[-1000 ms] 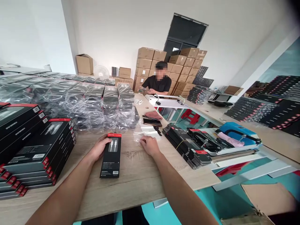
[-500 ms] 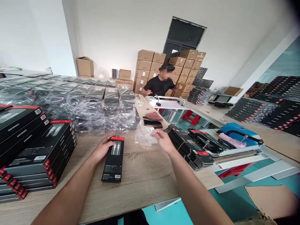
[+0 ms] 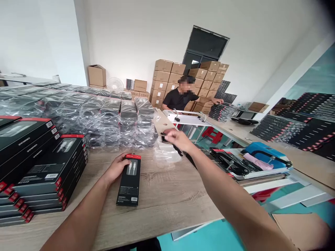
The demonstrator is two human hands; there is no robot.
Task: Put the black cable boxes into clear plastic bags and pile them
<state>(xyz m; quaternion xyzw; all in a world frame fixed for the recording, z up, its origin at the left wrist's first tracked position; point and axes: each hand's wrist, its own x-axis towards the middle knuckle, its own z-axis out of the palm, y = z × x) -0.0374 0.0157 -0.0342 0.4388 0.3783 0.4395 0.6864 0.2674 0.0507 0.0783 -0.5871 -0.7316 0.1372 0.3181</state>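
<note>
A slim black and red cable box (image 3: pixel 128 186) rests on the wooden table. My left hand (image 3: pixel 119 167) is closed on its upper left edge, the thumb lying over the front near the picture of two white plugs. Clear plastic bags (image 3: pixel 167 156) lie flat to the right of the box. Over their far end is my right hand (image 3: pixel 180 140), with the fingers curled together. What it holds, if anything, I cannot make out. A dark flat object (image 3: pixel 164 138) shows just beyond the fingers, partly covered by them.
Stacked black cable boxes (image 3: pixel 49 167) stand at the left. Plastic-wrapped bundles (image 3: pixel 120 122) line the table's far side. A tray of tools (image 3: pixel 235 164) and a blue case (image 3: pixel 264 153) are on the right. Across the tables, a person (image 3: pixel 180 97) reaches toward stacked boxes.
My right hand has moved farther away over the plastic bags and its fingers have curled in. My left hand stays on the cable box. The person opposite has stretched an arm toward a stack.
</note>
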